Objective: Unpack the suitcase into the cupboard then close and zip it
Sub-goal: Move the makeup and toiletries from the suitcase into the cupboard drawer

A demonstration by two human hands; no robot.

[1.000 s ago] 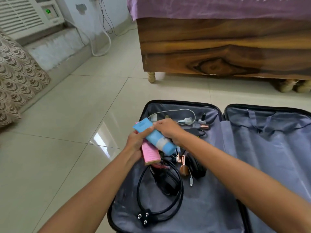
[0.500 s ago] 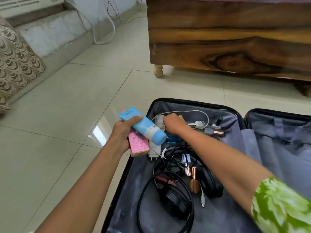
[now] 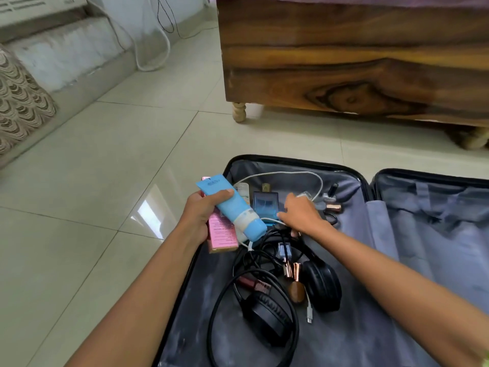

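- The open suitcase (image 3: 344,340) lies on the floor (image 3: 79,234), lower right of the frame.
- The bed (image 3: 344,62) stands behind it, upper right.
- Headphones (image 3: 321,286) and a cable coil (image 3: 225,300) lie in the suitcase's left half.
- A perfume bottle (image 3: 264,202) sits above them, between the two hands.
- A cushion (image 3: 21,102) sits at the left edge.

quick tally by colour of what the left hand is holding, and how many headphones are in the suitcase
Blue: 1, the tube gripped by the left hand
Pink: 1, the box held under the tube
Black headphones lying in the suitcase: 1
Total: 3
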